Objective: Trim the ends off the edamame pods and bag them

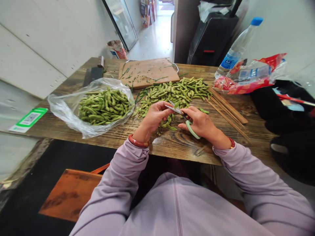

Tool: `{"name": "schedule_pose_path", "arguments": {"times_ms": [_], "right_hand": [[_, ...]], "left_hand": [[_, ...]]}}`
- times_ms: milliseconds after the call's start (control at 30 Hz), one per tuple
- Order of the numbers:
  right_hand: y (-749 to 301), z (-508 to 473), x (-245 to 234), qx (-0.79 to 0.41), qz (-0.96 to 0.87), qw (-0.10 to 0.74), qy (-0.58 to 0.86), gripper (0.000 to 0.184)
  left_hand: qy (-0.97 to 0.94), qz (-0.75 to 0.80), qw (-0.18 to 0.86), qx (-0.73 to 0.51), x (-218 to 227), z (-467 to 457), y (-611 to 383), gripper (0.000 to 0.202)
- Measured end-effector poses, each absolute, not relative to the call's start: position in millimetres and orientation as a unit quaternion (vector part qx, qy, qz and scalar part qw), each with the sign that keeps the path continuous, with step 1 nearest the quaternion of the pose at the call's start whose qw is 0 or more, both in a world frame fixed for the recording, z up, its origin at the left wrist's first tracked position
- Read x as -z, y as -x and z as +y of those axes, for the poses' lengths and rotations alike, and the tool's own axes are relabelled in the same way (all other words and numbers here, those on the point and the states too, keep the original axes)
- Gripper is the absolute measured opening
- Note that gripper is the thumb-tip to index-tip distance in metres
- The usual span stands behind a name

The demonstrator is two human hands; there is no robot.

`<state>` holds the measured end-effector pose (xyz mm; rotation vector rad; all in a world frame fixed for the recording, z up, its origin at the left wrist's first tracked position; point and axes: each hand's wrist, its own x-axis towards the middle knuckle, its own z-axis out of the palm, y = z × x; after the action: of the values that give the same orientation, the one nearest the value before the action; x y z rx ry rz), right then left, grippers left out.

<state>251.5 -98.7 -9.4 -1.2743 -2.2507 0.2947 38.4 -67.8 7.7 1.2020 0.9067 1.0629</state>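
Note:
My right hand (202, 123) grips a pair of scissors (192, 130) with pale green handles, their blades pointing left towards my other hand. My left hand (155, 115) is closed in a pinch at the blade tips, on what looks like a green edamame pod (176, 105) beside the blades. Part of that pod is hidden by fingers and metal. Just beyond both hands, a loose heap of edamame pods (172, 91) spreads over the wooden table (182, 144). To the left, a clear plastic bag (61, 103) lies open, filled with more edamame pods (104, 106).
Behind the heap lies a wooden cutting board (147, 70) with green scraps. Bamboo sticks (228, 108) lie to the right. A plastic bottle (233, 52), red-and-clear packaging (256, 75) and a black bag (268, 111) are further right. A green-framed code card (29, 119) sits at the left edge.

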Motion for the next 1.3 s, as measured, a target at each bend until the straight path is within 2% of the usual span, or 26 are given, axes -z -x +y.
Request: {"name": "schedule_pose_path", "arguments": {"times_ms": [200, 533, 733, 1000, 1300], "right_hand": [[-251.5, -99.1, 12.6, -0.092, -0.84, 0.287, 0.452, 0.046], [-250.9, -101.4, 12.4, -0.058, -0.858, 0.261, 0.438, 0.041], [-248.9, -104.3, 10.1, -0.051, -0.861, 0.249, 0.441, 0.039], [-250.5, -100.8, 12.7, -0.07, -0.85, 0.276, 0.443, 0.041], [-250.5, -102.3, 10.4, -0.079, -0.85, 0.252, 0.456, 0.05]], "left_hand": [[-0.535, 0.393, 0.615, -0.426, -7.9, -69.9, -36.8, 0.03], [-0.559, 0.391, 0.6, -0.418, -5.2, -69.8, -36.4, 0.03], [-0.53, 0.399, 0.628, -0.407, -10.3, -72.5, -37.1, 0.027], [-0.533, 0.375, 0.645, -0.4, -6.0, -70.7, -35.8, 0.035], [-0.563, 0.369, 0.628, -0.39, -4.6, -73.0, -39.5, 0.034]]}}
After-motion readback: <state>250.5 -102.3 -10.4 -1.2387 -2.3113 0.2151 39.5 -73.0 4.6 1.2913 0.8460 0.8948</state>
